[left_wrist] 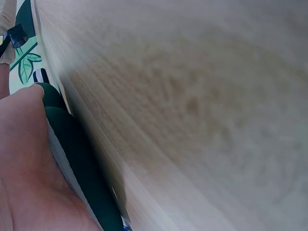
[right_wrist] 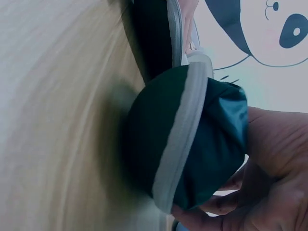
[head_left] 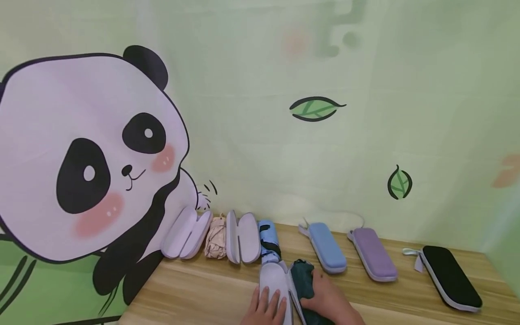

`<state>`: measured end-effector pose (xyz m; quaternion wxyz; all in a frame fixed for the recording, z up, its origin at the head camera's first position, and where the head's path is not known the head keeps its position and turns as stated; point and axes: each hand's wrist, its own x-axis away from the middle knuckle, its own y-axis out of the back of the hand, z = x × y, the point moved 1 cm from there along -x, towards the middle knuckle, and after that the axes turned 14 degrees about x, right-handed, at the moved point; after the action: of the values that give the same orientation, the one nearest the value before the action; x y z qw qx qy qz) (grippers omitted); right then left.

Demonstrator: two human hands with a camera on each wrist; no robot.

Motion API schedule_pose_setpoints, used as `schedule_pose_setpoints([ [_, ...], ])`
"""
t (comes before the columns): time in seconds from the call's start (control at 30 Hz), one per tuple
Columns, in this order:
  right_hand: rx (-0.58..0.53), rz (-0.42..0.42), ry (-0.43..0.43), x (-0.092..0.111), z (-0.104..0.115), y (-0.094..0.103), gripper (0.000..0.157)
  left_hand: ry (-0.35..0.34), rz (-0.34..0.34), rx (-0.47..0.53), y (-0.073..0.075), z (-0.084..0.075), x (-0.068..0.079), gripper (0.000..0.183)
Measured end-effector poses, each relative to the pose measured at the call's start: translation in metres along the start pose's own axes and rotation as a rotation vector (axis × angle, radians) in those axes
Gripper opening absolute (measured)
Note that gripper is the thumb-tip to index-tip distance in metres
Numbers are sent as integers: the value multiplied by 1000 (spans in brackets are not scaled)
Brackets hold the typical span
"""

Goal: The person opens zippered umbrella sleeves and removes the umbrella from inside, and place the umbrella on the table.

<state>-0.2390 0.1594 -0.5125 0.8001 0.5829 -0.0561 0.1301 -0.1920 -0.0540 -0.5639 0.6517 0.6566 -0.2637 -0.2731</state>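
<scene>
A dark green zip case lies unfolded on the table, its pale lining (head_left: 276,277) facing up on one half. My left hand (head_left: 266,309) rests on that lining with fingers stretched out; in the left wrist view the green outer shell (left_wrist: 79,159) shows beneath the hand (left_wrist: 33,163). Within the other half sits a dark green folded umbrella (head_left: 302,280). My right hand (head_left: 331,298) grips the umbrella from its right side. The right wrist view shows the bunched umbrella fabric (right_wrist: 216,139) inside the white zipper edge (right_wrist: 180,139), with the right hand (right_wrist: 269,178) against it.
Behind stand two open pale cases (head_left: 187,232) (head_left: 243,237), a beige folded umbrella (head_left: 216,239) and a blue one (head_left: 269,239). To the right lie closed blue (head_left: 328,248), purple (head_left: 373,255) and black (head_left: 451,277) cases. A panda-printed cloth (head_left: 260,135) hangs behind the table (head_left: 195,289).
</scene>
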Motion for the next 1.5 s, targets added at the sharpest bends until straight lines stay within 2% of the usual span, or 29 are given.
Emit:
schedule_pose_setpoints([
  [0.13,-31,-45,4,0,-4,1,85,-2,1,-18,3,2,-2,75],
  [0.27,-120,-88,20,3,-9,7,77,5,62,-16,8,4,-5,76],
  [0.43,-236,-132,33,16,-16,22,72,16,117,-5,10,2,-8,75],
  [0.57,-244,-191,31,27,-26,37,74,32,125,-5,8,-3,-10,73],
  [0.73,-175,-219,19,35,-41,44,73,24,84,-90,7,-5,-7,69],
  [0.93,-65,-225,27,37,-51,33,71,8,50,-134,9,-5,-1,64],
  [1.13,-35,-202,44,29,-43,23,71,-18,-11,-226,10,-4,3,58],
  [1.33,-7,-127,36,17,-35,11,68,-37,-35,-260,12,-1,8,55],
  [1.37,-4,-123,31,16,-35,9,68,-50,-52,-276,13,0,9,54],
  [1.43,0,-121,32,14,-34,7,69,-91,-133,-334,14,1,9,47],
  [1.5,-16,-127,41,14,-35,6,69,-148,-244,-411,14,2,8,39],
])
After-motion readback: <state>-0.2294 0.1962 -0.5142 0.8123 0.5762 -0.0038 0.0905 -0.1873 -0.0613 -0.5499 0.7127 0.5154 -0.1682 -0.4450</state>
